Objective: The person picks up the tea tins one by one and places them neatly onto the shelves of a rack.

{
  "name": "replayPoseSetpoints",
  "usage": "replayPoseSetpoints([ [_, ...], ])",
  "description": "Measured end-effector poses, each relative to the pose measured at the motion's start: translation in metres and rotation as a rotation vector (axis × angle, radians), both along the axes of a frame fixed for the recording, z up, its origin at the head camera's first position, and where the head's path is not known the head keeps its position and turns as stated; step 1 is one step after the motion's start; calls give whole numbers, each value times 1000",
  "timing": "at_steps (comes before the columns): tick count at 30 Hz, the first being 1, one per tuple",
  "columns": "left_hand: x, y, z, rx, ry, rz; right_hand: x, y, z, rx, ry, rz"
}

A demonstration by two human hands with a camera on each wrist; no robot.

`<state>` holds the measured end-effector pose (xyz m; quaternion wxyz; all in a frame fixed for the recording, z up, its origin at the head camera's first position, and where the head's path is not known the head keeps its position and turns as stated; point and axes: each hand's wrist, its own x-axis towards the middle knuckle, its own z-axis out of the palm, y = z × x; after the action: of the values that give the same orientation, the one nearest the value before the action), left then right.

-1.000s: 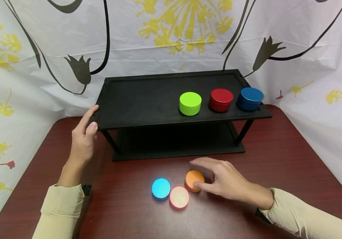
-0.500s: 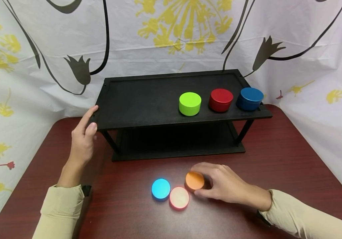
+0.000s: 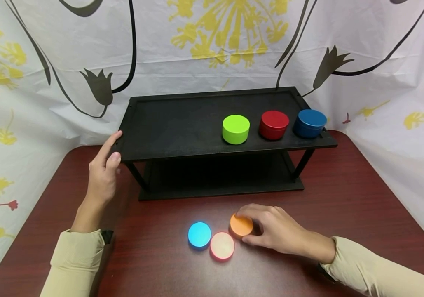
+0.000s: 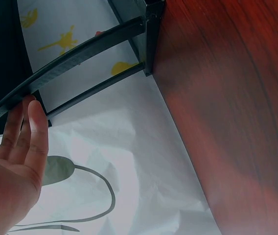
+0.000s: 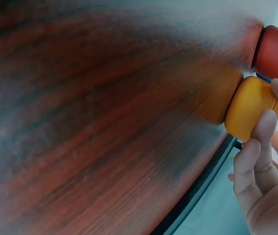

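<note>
My right hand (image 3: 276, 229) pinches a small orange round tin (image 3: 242, 227) on the table, thumb on the near side and fingers on the far side. In the right wrist view, the fingers and thumb touch the sides of the orange tin (image 5: 249, 107). A light blue tin (image 3: 199, 235) and a pinkish-red tin (image 3: 222, 246) stand close beside it, to its left. My left hand (image 3: 102, 177) touches the left end of a black two-level shelf (image 3: 174, 128). Its straight fingers meet the rail of the shelf (image 4: 80, 54) in the left wrist view.
On the shelf's upper level, a lime green tin (image 3: 235, 130), a red tin (image 3: 274, 125) and a dark blue tin (image 3: 310, 123) stand in a row at the right. A white flowered cloth (image 3: 204, 53) hangs behind and beside the dark red wooden table (image 3: 160, 264).
My right hand has lowered its fingers and closed them around the orange tin, which stays in place. The left hand keeps its place at the shelf.
</note>
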<state>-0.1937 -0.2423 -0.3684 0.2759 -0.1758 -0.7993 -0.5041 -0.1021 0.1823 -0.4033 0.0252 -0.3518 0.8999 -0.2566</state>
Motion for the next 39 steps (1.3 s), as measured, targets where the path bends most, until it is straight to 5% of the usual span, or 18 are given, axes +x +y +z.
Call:
replayPoseSetpoints([
  [39, 1, -1, 0, -11, -13, 3, -8, -13, 20, -61, 16, -11],
])
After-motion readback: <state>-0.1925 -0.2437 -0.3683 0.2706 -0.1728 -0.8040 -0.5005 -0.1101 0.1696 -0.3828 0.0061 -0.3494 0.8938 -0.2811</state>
